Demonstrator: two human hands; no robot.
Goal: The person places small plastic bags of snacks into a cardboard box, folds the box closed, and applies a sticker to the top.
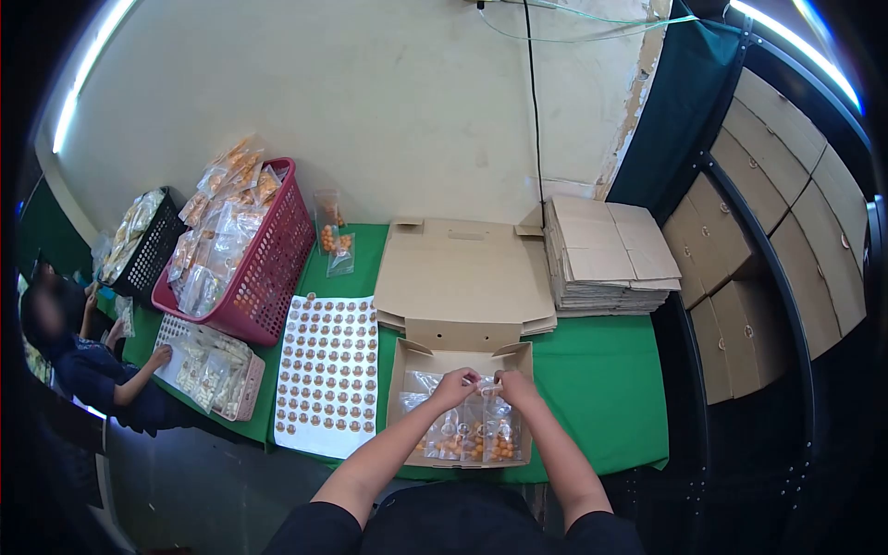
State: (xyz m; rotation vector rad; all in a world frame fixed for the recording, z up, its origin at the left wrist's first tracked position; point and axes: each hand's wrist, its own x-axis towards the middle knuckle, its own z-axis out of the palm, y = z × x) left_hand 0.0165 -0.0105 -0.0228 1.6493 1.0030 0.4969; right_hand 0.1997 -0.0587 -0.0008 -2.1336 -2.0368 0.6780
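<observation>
packing workroom | stacked cartons (610, 250) | sticker sheet (326, 375) | bagged goods (222, 236)

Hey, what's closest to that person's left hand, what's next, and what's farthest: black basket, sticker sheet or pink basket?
From the left hand:
1. Sticker sheet, on its left.
2. Pink basket, farther left.
3. Black basket, left beyond the pink one.

Pouches (501, 431) partly hidden, label print (329, 366) too small
</observation>
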